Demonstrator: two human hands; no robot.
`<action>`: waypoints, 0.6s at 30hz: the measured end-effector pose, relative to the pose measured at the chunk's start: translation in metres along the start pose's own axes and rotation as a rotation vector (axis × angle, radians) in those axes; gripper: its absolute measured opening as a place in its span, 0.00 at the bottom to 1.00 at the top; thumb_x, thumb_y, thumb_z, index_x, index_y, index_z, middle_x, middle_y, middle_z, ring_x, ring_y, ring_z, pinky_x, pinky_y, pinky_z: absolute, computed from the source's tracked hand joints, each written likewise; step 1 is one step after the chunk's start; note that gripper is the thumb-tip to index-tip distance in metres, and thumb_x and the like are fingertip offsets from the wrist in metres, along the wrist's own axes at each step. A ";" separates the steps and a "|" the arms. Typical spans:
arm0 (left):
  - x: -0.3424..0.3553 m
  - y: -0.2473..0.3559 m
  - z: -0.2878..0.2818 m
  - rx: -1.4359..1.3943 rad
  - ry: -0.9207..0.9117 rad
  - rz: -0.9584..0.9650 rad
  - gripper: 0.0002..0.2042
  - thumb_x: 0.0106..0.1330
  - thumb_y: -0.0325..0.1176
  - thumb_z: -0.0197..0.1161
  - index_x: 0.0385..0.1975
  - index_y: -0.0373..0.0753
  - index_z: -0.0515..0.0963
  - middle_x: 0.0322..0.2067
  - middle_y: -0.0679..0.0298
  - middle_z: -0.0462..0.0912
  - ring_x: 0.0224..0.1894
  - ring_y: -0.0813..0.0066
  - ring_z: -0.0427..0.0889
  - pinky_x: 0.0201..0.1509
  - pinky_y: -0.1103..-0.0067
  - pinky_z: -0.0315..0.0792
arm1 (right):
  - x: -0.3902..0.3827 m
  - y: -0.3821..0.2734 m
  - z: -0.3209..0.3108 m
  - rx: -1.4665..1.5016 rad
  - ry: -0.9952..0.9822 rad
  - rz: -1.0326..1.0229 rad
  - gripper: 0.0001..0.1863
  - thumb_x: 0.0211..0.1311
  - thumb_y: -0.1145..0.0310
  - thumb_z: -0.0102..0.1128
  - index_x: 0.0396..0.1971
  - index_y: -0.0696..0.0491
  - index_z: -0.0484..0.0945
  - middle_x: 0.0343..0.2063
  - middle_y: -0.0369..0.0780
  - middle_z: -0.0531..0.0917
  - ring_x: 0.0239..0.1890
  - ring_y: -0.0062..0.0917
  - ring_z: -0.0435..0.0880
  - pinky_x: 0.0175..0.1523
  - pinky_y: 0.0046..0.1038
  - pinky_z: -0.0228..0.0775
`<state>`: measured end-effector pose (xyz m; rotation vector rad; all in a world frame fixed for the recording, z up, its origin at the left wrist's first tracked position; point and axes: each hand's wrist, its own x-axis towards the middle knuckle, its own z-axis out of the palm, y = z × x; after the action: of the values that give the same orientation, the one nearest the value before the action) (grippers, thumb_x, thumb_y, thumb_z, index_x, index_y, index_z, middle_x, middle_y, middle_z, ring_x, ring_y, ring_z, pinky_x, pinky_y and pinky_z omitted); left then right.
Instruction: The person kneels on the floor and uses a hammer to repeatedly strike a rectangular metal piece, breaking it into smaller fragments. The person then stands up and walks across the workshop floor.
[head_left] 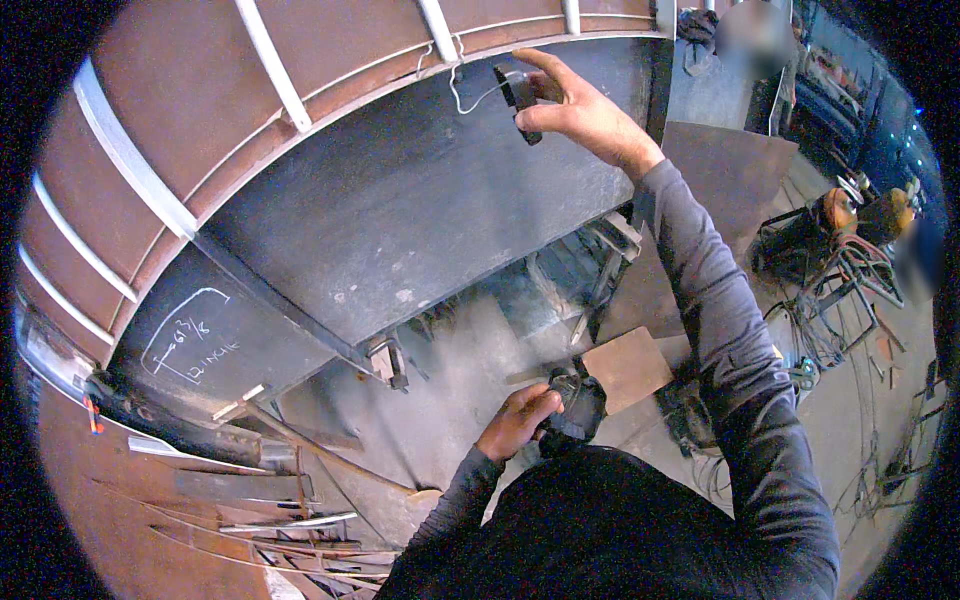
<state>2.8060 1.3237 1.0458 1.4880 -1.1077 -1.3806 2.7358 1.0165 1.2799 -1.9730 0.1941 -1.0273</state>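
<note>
My right hand [570,105] reaches up over the dark steel plate [400,190], its thumb and fingers closed around the ends of a small, flat black object [519,103]. A thin white cord [465,105] runs from near that object to the curved brown steel edge [350,80] above. I cannot make out exactly what the black object is. Low in front of my body, my left hand [518,422] grips a rounded black object [575,408], its thumb on top. The kind of this object is unclear too.
White ribs [273,65] cross the curved brown panel. Chalk marks [185,335] show on the plate at left. Metal strips [300,545] lie piled at lower left. A brown board [628,370] lies right of my left hand. Cables and equipment [840,260] crowd the right, with people beyond.
</note>
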 end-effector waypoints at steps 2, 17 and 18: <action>-0.005 -0.009 -0.003 -0.038 0.024 -0.009 0.19 0.74 0.53 0.54 0.35 0.42 0.77 0.30 0.74 0.75 0.30 0.86 0.71 0.29 0.83 0.66 | 0.005 0.002 -0.002 0.046 -0.078 0.092 0.40 0.59 0.66 0.68 0.72 0.50 0.61 0.54 0.46 0.78 0.56 0.30 0.77 0.62 0.32 0.69; -0.003 -0.021 -0.022 -0.025 -0.040 -0.039 0.20 0.71 0.52 0.54 0.38 0.40 0.78 0.31 0.71 0.78 0.28 0.81 0.73 0.31 0.81 0.67 | 0.012 -0.025 -0.052 -0.382 0.168 -0.078 0.30 0.59 0.66 0.68 0.61 0.57 0.71 0.49 0.40 0.81 0.46 0.23 0.80 0.50 0.27 0.76; -0.003 -0.019 -0.023 -0.025 -0.051 -0.078 0.19 0.71 0.52 0.53 0.38 0.40 0.78 0.31 0.71 0.78 0.28 0.81 0.73 0.31 0.81 0.68 | 0.023 -0.017 -0.068 -0.526 0.213 -0.199 0.30 0.59 0.66 0.68 0.61 0.57 0.71 0.50 0.40 0.81 0.46 0.24 0.81 0.51 0.28 0.76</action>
<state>2.8300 1.3314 1.0306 1.4994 -1.0700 -1.4881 2.6978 0.9725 1.3249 -2.3831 0.4265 -1.4273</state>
